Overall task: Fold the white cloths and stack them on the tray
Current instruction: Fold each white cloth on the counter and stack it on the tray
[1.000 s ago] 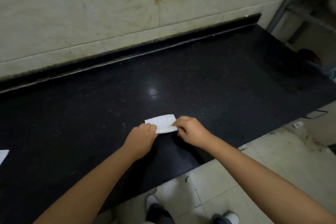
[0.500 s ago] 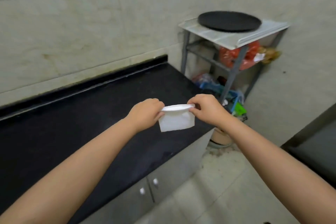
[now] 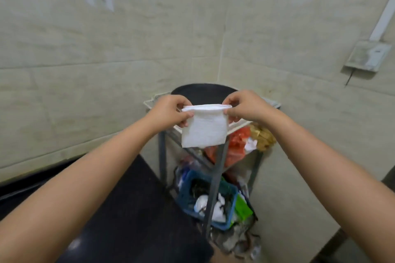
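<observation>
Currently both hands, left [image 3: 171,111] and right [image 3: 245,105], pinch the folded white cloth [image 3: 204,129] by its top corners, hanging just before the black tray [image 3: 203,92]; next: lower it flat onto tray

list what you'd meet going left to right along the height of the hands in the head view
left hand → folded white cloth, pinched at its top corners and hanging in front of the black tray → right hand → grey wall box, higher up.
</observation>
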{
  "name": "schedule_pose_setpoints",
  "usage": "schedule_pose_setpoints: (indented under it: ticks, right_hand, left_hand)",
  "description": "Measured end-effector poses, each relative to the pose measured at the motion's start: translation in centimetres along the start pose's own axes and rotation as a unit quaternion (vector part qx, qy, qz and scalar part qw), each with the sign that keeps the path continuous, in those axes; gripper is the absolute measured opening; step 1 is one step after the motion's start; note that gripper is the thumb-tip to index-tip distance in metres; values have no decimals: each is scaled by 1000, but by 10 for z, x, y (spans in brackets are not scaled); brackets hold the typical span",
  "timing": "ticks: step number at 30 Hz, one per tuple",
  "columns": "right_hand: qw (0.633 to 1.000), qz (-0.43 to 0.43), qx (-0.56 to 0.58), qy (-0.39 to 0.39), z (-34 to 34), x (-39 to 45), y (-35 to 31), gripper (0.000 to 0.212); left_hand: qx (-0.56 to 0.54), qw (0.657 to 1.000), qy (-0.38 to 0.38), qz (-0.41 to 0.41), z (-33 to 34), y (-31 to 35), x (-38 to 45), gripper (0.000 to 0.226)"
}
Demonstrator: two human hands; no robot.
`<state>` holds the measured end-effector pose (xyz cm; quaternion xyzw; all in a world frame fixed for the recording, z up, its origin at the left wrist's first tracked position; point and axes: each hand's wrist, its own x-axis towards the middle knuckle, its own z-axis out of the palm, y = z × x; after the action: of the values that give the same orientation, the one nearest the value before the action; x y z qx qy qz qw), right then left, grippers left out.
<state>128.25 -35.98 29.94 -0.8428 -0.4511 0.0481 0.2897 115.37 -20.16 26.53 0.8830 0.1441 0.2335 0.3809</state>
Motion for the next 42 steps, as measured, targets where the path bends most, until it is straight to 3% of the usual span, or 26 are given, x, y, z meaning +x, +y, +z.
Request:
schedule_pose_setpoints:
  ticks: [3,5,9,17,20,23,25,30,36,39,42]
  right_hand:
    - [1000,0,11,-10,-30,59,21,12]
    - [1000,-16,-15,-3,-45,94,35,12]
    - [998,-41,-51,26,-56,163,66,22]
    - [990,-135,-27,22,-25,313,142,26]
    - [983,-174,-56,-16,4,355,180,26]
    - [953,-225,-148,-137,35,367,217,27]
    - [930,-244,-189,-200,46,367,235,29]
    - [913,-277,-206,-217,41,365,251,23]
    - [870,-311,-303,-233,30,346,229,29]
    - [876,-339,-276,-202,29,321,189,38]
    - [867,-420,-215,-160,41,280,125,36]
  left_hand:
    - [13,1000,3,-24,4,13,60,21]
    - [69,997,20,-33,9,17,97,12]
    - [163,982,88,-38,30,14,164,19]
    - [221,945,212,-115,89,-34,275,33]
    - [253,931,197,-176,114,-61,297,38]
    - [341,908,71,-234,146,-82,298,35]
    - [389,892,-3,-231,162,-88,292,31]
    - [427,876,-39,-221,164,-86,285,31]
    - [454,856,-14,-246,157,-69,266,30]
    - [488,821,36,-293,133,-59,230,31]
    - [467,805,111,-349,102,-44,161,36]
